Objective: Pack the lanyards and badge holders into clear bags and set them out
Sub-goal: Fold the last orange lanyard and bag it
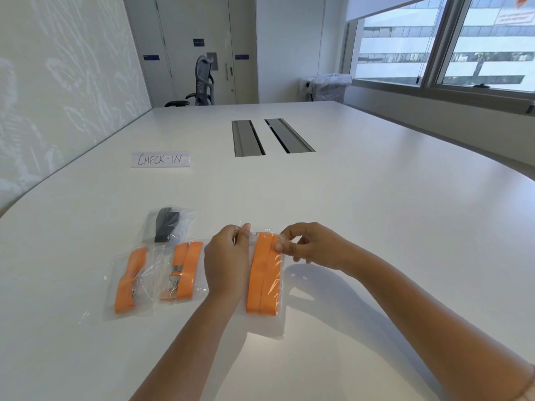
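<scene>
Between the 2 hands lay the clear bag (267, 285) with a folded orange lanyard (263, 273) inside it, flat on the white counter (376, 212). Its long axis ran away from the person, the mouth at the far end, up at the fingertips, and the closed bottom back toward the forearms. The left hand (227, 261) pinched the far left corner of the mouth between thumb and fingers, its palm lying along the bag's left edge. The right hand (307, 246) pinched the far right corner, thumb and forefinger pressed on the plastic over the lanyard's top, the other fingers loosely curled. Both hands sat about equally near the opening, 1 on each side, so the seal line ran crosswise from one hand to the other. By my judgement the step in hand was closing the mouth, and the coming move would run along that crosswise line.

Left of the left hand, 2 more bagged orange lanyards (130, 280) (182, 273) lay side by side with the same lengthwise lie, the nearer one touching that hand's wrist side. Beyond them sat a bagged black lanyard (168, 227). Well beyond the hands, to the left, stood a "CHECK-IN" sign (160, 159). I could not make out a badge holder in the bag.
</scene>
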A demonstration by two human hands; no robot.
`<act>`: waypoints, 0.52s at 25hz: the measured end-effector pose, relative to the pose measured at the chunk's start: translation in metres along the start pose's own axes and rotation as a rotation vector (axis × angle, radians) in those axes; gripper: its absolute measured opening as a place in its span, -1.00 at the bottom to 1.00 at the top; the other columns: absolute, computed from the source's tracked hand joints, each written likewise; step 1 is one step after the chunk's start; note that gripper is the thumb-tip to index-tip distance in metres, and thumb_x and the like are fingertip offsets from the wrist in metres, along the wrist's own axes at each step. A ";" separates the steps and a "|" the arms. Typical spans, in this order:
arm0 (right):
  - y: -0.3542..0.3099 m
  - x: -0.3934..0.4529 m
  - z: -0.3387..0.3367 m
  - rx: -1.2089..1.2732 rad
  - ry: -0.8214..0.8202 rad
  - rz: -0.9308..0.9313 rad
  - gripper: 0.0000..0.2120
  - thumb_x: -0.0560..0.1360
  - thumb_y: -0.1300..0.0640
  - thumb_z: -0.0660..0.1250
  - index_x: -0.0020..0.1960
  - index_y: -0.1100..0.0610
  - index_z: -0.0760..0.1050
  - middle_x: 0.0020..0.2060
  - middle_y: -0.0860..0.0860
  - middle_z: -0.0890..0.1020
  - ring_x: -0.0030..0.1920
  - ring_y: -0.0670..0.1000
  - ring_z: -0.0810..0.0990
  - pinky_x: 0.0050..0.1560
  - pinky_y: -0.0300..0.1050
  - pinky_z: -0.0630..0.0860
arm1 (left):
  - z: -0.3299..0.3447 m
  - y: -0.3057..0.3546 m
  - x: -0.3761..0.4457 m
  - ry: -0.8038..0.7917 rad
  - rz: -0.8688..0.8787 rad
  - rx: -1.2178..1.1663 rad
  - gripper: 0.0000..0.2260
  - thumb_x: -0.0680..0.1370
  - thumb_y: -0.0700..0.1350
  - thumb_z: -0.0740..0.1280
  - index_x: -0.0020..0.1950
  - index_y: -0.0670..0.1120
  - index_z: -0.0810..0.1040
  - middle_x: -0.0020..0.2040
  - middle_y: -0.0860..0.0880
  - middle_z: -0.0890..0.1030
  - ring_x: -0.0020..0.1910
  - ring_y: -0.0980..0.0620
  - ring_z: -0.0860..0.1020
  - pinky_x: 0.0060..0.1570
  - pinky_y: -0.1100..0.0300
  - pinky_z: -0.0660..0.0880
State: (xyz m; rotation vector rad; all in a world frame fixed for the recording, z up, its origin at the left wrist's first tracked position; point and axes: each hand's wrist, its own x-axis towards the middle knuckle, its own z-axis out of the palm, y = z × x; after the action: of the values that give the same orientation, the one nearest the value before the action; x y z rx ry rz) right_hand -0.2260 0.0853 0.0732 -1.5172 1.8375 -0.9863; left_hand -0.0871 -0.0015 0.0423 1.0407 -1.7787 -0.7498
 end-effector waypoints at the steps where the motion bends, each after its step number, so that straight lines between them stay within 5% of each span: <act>1: 0.001 0.000 -0.002 0.004 -0.008 -0.001 -0.76 0.28 -0.25 0.32 -0.23 -0.11 0.52 -0.24 -0.22 0.58 -0.34 -0.21 0.53 -0.35 -0.44 0.40 | 0.000 0.000 0.000 -0.008 0.004 -0.005 -0.65 0.57 -0.02 0.23 -0.37 -0.16 0.39 -0.50 0.03 0.38 -0.48 0.10 0.32 -0.44 0.21 0.25; 7: 0.009 -0.001 -0.009 0.158 -0.013 0.034 -0.77 0.25 -0.15 0.43 -0.34 0.01 0.55 -0.42 -0.15 0.58 -0.34 -0.18 0.52 -0.31 -0.31 0.41 | -0.001 0.002 0.001 -0.075 0.036 -0.035 -0.62 0.56 -0.04 0.25 -0.44 -0.10 0.30 -0.53 0.04 0.33 -0.49 0.10 0.28 -0.45 0.23 0.21; 13: 0.012 -0.004 -0.021 0.109 0.031 -0.108 -0.92 0.31 0.01 0.44 -0.28 0.02 0.63 -0.27 -0.01 0.61 -0.25 -0.06 0.51 -0.19 -0.20 0.42 | -0.002 0.001 0.004 -0.148 0.046 -0.031 -0.60 0.56 -0.02 0.25 -0.44 -0.10 0.29 -0.53 0.03 0.31 -0.48 0.11 0.26 -0.47 0.31 0.20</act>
State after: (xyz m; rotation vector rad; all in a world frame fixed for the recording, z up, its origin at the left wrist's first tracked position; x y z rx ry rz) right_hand -0.2486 0.0945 0.0755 -1.5564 1.7085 -1.1467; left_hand -0.0865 -0.0043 0.0454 0.9409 -1.9041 -0.8416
